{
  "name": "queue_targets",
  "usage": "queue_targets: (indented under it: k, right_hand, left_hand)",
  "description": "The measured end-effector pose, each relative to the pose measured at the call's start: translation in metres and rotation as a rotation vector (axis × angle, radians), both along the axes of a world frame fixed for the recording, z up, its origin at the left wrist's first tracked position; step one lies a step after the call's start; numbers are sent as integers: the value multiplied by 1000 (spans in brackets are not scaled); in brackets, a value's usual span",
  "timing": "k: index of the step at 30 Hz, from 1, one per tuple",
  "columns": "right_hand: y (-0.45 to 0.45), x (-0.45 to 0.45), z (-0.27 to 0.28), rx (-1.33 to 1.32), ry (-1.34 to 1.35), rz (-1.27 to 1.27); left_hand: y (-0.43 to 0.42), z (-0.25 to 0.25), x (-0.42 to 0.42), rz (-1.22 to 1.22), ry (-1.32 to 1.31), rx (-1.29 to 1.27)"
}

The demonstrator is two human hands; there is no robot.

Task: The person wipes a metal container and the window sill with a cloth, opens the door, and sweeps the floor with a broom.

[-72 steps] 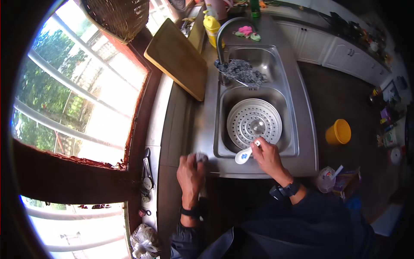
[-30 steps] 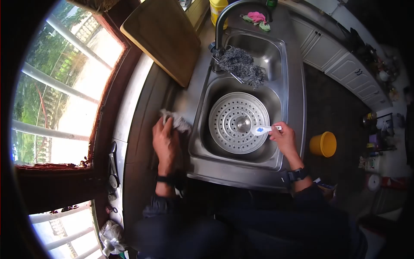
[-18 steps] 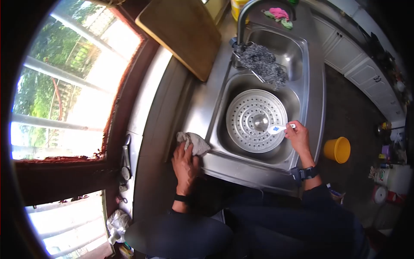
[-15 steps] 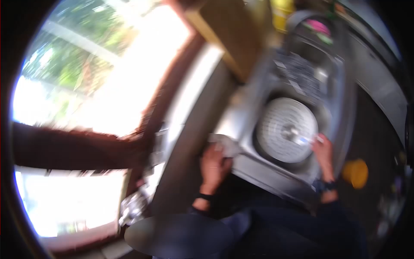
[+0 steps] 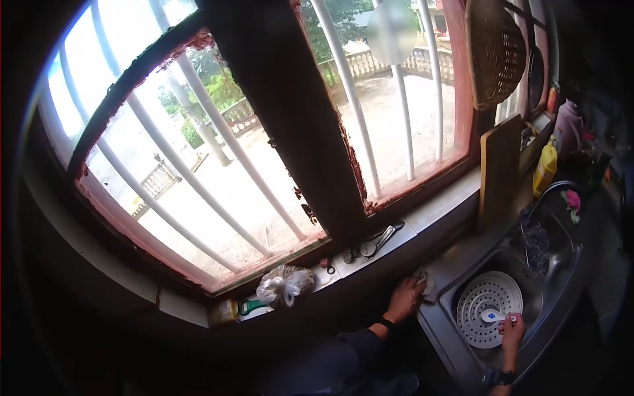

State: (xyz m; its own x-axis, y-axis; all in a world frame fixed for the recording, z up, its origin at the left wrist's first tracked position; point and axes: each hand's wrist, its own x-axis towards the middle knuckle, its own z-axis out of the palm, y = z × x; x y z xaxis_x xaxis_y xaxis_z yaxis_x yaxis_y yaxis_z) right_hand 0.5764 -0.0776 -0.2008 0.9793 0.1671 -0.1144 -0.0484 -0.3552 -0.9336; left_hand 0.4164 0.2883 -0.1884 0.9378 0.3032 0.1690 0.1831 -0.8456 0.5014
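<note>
My right hand (image 5: pixel 513 330) pinches the handle of a white spoon (image 5: pixel 491 316) with a blue mark, held over a round perforated metal steamer tray (image 5: pixel 472 303). That tray lies in the near basin of the steel sink (image 5: pixel 444 340). My left hand (image 5: pixel 405 298) has its fingers on a light grey cloth (image 5: pixel 429 288) at the left edge of the sink counter. In the far basin area, a dark grey mesh (image 5: pixel 536 249) hangs by the faucet (image 5: pixel 557 187).
A wooden board (image 5: pixel 498 171) leans at the window side, near a yellow bottle (image 5: pixel 545 168) and a pink cloth (image 5: pixel 573 198). On the sill are a plastic bag (image 5: pixel 285 285), a metal tool (image 5: pixel 378 241) and small items. A woven basket (image 5: pixel 493 56) hangs by the barred window.
The view has swung left towards the window, so the sink and both hands now appear at the lower right. The spoon stays in my right hand and the cloth stays under my left fingers.
</note>
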Motion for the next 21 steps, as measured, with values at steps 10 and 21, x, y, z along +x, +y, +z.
queue_targets:
  k: [10, 21]
  right_hand:
    - [-71, -96, 19, 44, -6, -214]
    - [-99, -132, 72, 134, 15, -382]
  left_hand:
    - [-6, 4, -42, -211, 123, -113]
    - [13, 54, 51, -41, -86, 174]
